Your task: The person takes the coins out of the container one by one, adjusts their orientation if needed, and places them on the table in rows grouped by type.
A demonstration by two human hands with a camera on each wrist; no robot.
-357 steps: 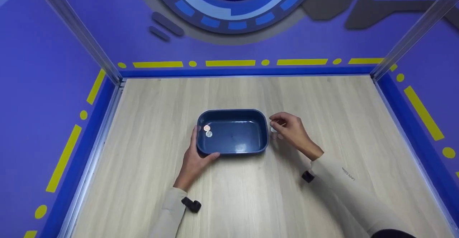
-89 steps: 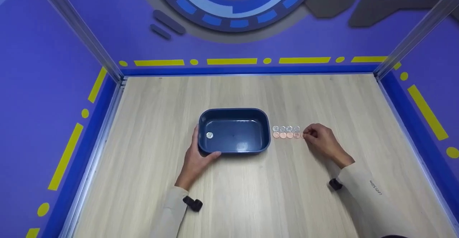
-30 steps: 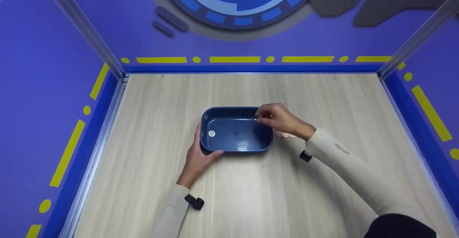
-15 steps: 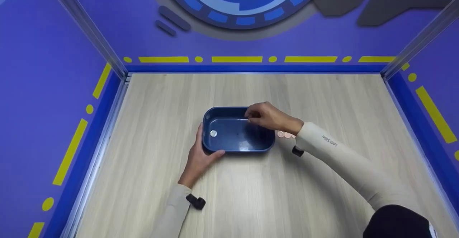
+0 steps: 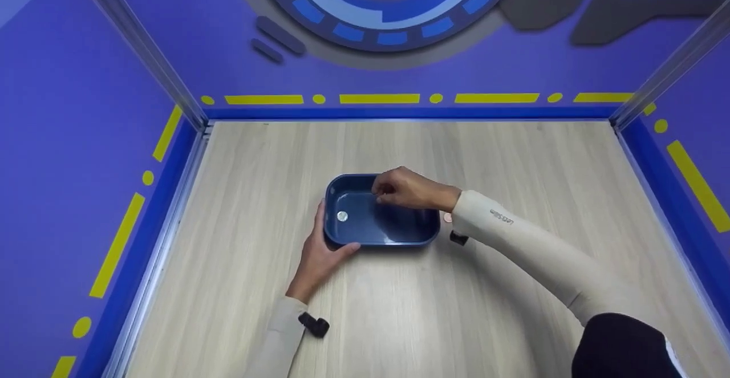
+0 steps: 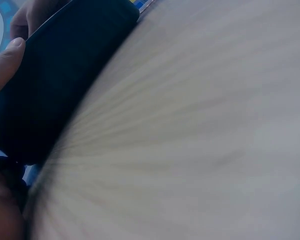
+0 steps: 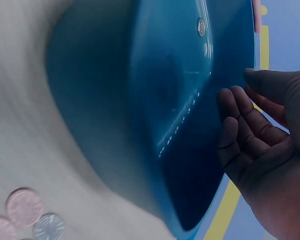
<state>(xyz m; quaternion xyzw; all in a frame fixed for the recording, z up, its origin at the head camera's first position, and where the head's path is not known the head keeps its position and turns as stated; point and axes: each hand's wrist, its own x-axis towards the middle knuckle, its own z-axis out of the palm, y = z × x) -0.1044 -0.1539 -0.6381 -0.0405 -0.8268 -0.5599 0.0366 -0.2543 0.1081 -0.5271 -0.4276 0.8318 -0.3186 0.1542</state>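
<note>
My left hand holds the left end of a dark blue plastic box, its thumb at the front rim and its fingers along the side. One silver coin lies on the box floor near that end. Above the back half of the box hovers my right hand, fingers loosely bent; the right wrist view shows no coin between its thumb and fingers. Right of the box, a copper coin peeks out beside the sleeve. More coins lie hidden under the arm; the right wrist view catches a silver coin there.
The box stands on a light wooden tabletop. Blue-purple panels with yellow marks enclose it at the back and both sides, joined by metal rails. Small black cameras sit on both wrists.
Earlier, a copper and a silver coin lay in the box; now only the silver one. My right hand placed a copper coin at the right end of two rows, then moved left over the box.
</note>
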